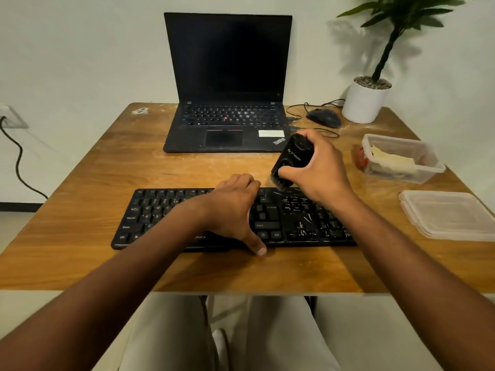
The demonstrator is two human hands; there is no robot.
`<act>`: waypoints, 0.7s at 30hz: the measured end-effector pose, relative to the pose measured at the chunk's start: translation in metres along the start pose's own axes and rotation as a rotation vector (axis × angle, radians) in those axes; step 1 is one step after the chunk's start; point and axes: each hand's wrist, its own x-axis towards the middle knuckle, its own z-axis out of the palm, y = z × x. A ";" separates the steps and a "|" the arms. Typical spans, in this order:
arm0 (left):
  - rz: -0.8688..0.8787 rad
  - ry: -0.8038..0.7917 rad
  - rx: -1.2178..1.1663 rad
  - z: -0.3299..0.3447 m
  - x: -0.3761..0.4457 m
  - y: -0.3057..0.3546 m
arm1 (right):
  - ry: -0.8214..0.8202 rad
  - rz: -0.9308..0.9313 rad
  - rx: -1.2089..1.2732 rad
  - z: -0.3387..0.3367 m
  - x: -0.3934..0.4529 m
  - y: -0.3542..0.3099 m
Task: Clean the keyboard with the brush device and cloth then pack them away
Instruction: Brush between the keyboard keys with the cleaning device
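- The worn brown wooden table (112, 167) fills the middle of the room view, set against a plain pale wall (80, 49); a wall socket with a black cable (16, 156) sits off at nine o'clock.
- An open black laptop with a dark screen (227, 84) stands at twelve o'clock on the table.
- The long black plastic keyboard (270, 218) lies at the table's near middle, pale crumbs scattered over its right end.
- A green plant in a white round pot (365, 103) stands at two o'clock, with a dark corded mouse (324, 117) just beside it.
- A clear plastic box (401, 159) sits at three o'clock with a pale yellow cloth (388, 158) inside; its clear flat lid (447, 215) lies apart at four o'clock.
- The left hand (233, 210) lies palm down across the keyboard's middle, fingers over the far edge, thumb stretched to the near edge.
- The right hand (318, 164) hovers over the keyboard's far right part, fingers and thumb wrapped round the black cylindrical brush device (293, 153).
- That device tilts, its dark bristles (280, 183) pointing down at the keyboard's far edge, at or just above the keys; I cannot tell which.
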 end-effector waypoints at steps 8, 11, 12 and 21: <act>-0.008 -0.001 0.029 0.006 0.006 -0.009 | 0.102 0.097 -0.112 0.005 -0.007 0.017; -0.007 0.000 0.029 0.006 0.007 -0.010 | 0.175 0.082 -0.216 -0.013 -0.010 0.021; -0.007 0.001 0.030 0.006 0.007 -0.010 | 0.197 0.080 -0.211 -0.017 -0.009 0.020; -0.018 0.007 0.026 0.004 0.008 -0.008 | 0.138 0.173 -0.022 0.012 -0.014 0.009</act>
